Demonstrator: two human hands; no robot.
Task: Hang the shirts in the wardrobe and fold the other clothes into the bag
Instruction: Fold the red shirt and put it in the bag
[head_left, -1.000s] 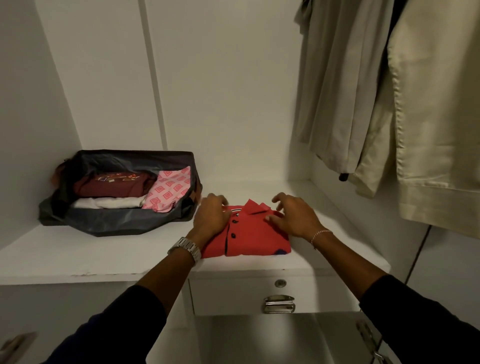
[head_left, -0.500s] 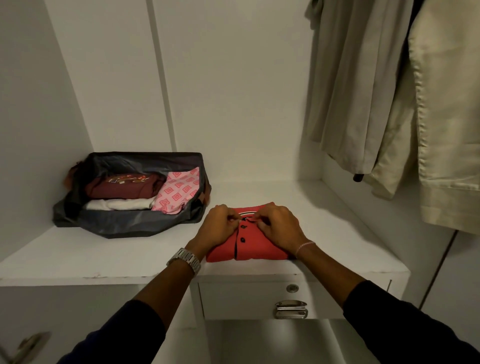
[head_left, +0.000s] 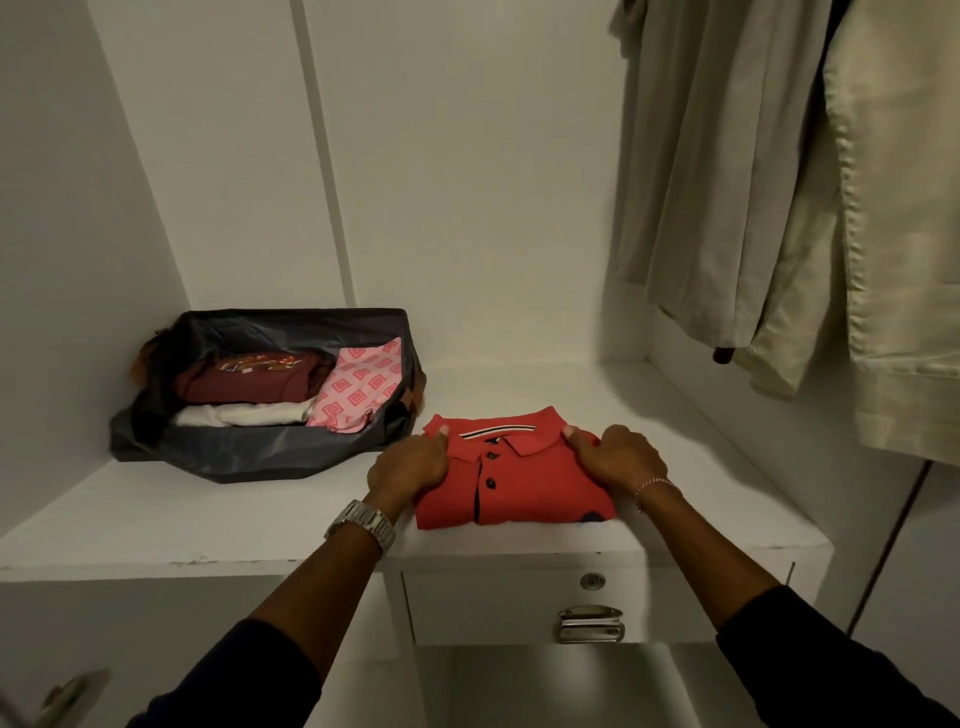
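The hanging shirts (head_left: 779, 197) are cut off at the top and right (hangers unseen), and the bag's (head_left: 249, 452) lower contents stay hidden.

A white wardrobe shelf (head_left: 260, 519) carries two things, set just beside each other. A dark open bag (head_left: 249, 452) sits toward the back left with folded clothes inside. A folded red polo shirt (head_left: 519, 483) lies flat near the front edge, collar facing the back wall.

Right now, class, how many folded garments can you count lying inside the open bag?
3: a maroon garment at the back left of the bag, a white one in front of it, and a pink patterned one on the right. Others may lie hidden underneath.
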